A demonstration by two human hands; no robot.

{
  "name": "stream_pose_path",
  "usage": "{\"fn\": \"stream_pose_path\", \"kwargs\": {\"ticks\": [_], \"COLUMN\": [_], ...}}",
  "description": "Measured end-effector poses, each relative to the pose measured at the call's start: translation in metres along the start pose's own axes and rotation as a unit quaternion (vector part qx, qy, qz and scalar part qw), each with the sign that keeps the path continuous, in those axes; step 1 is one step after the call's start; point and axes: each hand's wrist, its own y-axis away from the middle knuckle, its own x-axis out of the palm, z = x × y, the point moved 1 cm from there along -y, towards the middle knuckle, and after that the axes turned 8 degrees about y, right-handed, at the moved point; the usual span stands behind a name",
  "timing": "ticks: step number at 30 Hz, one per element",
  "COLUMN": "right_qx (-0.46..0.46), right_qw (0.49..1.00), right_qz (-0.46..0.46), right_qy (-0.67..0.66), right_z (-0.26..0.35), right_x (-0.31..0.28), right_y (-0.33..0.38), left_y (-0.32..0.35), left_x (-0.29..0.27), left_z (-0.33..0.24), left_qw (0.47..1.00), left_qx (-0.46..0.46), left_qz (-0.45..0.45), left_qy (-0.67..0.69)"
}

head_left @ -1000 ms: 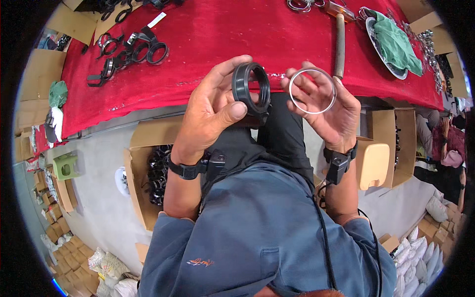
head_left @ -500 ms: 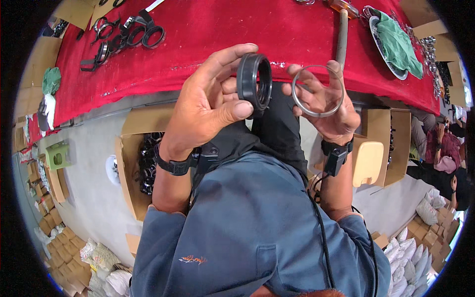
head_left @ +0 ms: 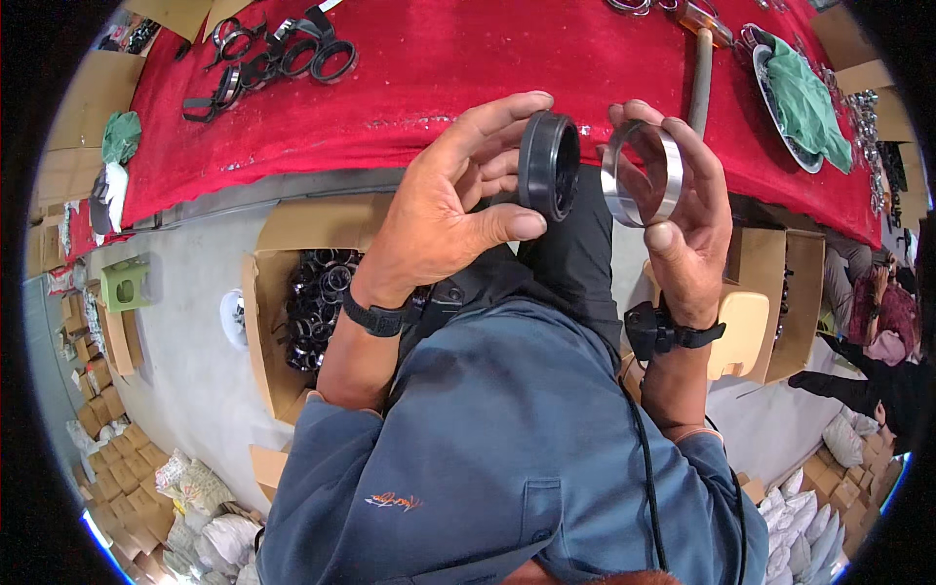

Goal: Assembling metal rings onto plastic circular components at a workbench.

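My left hand (head_left: 444, 195) is closed on a black ring (head_left: 535, 166), with the thumb at its lower edge and the fingers behind its upper part. The ring stands on edge, its opening turned to the right. In my right hand (head_left: 690, 205) is a thin silver metal ring (head_left: 673, 185), gripped between thumb and fingers. This ring also stands on edge, its opening facing the black ring. A small gap separates the two, both held above my lap in front of the table's near edge.
Several black ring clamps (head_left: 297, 57) lie on the red-covered table (head_left: 429, 58). A hammer (head_left: 701, 83) and a plate with a green cloth (head_left: 801, 97) are at right. Cardboard boxes (head_left: 255, 331) holding black parts flank my legs. Another person (head_left: 882, 322) sits at far right.
My right hand has turned the silver ring from facing me to edge-on, toward the black ring, with the thumb now on its lower edge. The view has shifted slightly.
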Motion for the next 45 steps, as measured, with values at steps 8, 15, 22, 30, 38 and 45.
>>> {"fn": "stream_pose_path", "kwargs": {"ticks": [8, 15, 22, 30, 38, 45], "right_qx": [-0.036, -0.072, -0.089, -0.095, -0.103, -0.164], "right_qw": [0.997, 0.984, 0.978, 0.968, 0.968, 0.933], "right_qz": [0.041, 0.067, 0.046, 0.039, 0.011, -0.048], "right_qy": [0.047, 0.145, 0.184, 0.23, 0.229, 0.318], "right_z": [-0.003, -0.006, -0.009, -0.006, -0.007, -0.011], "right_x": [0.002, 0.009, 0.009, 0.006, 0.009, 0.023], "right_y": [0.003, 0.003, 0.006, 0.006, 0.008, -0.007], "left_y": [-0.003, -0.004, -0.006, -0.006, -0.012, -0.024], "left_x": [0.009, 0.011, 0.01, 0.014, 0.016, 0.025], "left_z": [-0.007, -0.007, -0.006, -0.003, -0.003, 0.002], "left_qw": [0.999, 0.991, 0.984, 0.983, 0.988, 0.986], "left_qx": [-0.027, -0.018, 0.001, 0.026, -0.015, 0.071], "left_qz": [-0.015, 0.003, 0.018, 0.018, 0.044, 0.018], "left_qy": [-0.027, -0.132, -0.18, -0.179, -0.146, -0.148]}}
